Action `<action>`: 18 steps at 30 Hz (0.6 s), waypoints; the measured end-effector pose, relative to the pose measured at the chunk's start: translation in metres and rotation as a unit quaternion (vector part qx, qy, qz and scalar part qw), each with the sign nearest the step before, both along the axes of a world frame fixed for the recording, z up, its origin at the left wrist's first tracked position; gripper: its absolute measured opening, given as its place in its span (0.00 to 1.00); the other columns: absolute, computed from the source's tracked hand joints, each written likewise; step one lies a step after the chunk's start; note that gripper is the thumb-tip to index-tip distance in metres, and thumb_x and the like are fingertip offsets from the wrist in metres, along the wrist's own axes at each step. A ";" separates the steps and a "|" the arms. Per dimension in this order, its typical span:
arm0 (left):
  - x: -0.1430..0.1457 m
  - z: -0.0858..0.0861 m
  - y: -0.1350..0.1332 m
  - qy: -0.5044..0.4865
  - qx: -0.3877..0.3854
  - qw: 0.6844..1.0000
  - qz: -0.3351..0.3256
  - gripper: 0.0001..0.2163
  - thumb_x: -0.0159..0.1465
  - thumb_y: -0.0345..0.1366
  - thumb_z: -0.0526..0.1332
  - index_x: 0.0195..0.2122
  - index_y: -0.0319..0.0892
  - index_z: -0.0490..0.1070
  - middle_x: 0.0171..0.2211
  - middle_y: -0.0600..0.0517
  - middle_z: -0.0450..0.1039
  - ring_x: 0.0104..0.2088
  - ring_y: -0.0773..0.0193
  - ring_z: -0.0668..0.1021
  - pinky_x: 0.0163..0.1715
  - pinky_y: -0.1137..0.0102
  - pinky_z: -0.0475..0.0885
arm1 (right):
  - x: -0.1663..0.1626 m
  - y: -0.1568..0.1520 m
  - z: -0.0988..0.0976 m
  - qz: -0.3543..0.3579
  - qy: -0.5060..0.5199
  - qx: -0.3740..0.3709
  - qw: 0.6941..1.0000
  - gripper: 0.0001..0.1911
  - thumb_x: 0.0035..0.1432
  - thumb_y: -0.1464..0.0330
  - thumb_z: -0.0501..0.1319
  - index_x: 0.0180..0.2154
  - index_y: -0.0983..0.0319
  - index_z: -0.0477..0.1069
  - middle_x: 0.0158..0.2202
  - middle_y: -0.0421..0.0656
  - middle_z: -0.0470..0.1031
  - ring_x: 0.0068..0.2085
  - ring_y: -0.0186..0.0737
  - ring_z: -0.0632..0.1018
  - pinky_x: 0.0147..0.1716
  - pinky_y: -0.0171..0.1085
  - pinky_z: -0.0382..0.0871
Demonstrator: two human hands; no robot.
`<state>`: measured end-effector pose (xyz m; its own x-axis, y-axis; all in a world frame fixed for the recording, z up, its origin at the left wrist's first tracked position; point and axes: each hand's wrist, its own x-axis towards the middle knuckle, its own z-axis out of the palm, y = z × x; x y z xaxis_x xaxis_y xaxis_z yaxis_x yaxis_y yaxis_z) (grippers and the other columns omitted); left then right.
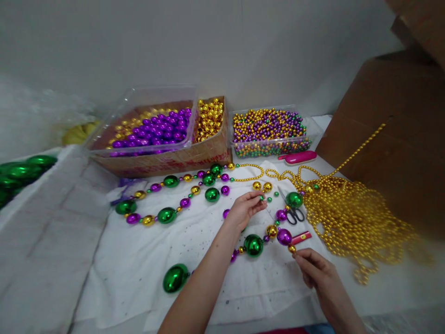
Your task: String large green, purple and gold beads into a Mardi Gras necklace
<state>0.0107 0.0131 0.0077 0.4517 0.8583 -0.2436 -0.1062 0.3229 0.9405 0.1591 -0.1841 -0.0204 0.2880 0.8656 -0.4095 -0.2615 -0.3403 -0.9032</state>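
Observation:
My left hand (247, 206) reaches over the white cloth, fingertips closed on a small green bead (261, 198). Pinched in the fingers of my right hand (314, 269) is a small gold bead (292, 249), beside a large purple ball (284, 236). A strand with a green ball (253, 245) and a gold ball (271, 231) runs near both hands, partly hidden by my left forearm. Loose small green beads (270, 200) and two gold balls (267, 186) lie close to my left fingertips. Black-handled scissors (296, 216) and a red lighter (301, 238) lie between the hands.
A long beaded necklace (167, 215) is laid out on the cloth (139, 273). Behind stand a clear bin of purple balls (139, 150), a cardboard box (208, 155) and a bin of mixed beads (271, 141). Gold bead strands (354, 218) heap at right, near a large carton (375, 106).

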 end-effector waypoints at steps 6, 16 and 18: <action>-0.003 0.001 -0.007 -0.122 -0.104 0.987 0.028 0.07 0.61 0.25 0.57 0.38 0.36 0.74 0.36 0.46 0.75 0.36 0.67 0.77 0.44 0.69 0.72 | -0.003 0.001 0.003 -0.002 -0.009 -0.001 1.000 0.15 0.50 0.57 0.66 0.30 0.63 0.74 0.20 0.34 0.57 0.21 0.29 0.57 0.20 0.31 0.48; -0.010 -0.001 -0.008 -0.152 -0.135 0.979 0.020 0.10 0.57 0.25 0.63 0.40 0.37 0.76 0.37 0.47 0.75 0.33 0.71 0.75 0.37 0.75 0.69 | -0.002 0.002 0.007 -0.011 -0.023 0.002 1.000 0.15 0.50 0.57 0.66 0.28 0.63 0.74 0.19 0.35 0.57 0.21 0.29 0.57 0.19 0.32 0.47; -0.012 -0.001 -0.007 -0.145 -0.127 0.981 0.016 0.11 0.56 0.27 0.64 0.40 0.37 0.76 0.38 0.47 0.75 0.33 0.71 0.74 0.37 0.75 0.68 | -0.002 0.002 0.007 -0.007 -0.025 0.002 1.000 0.15 0.49 0.57 0.66 0.29 0.63 0.74 0.19 0.35 0.57 0.21 0.29 0.57 0.19 0.32 0.47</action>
<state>-0.0011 0.0057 0.0065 0.5075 0.8017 -0.3157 -0.3718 0.5343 0.7591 0.1574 -0.1824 -0.0138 0.3205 0.8624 -0.3918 -0.2219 -0.3338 -0.9162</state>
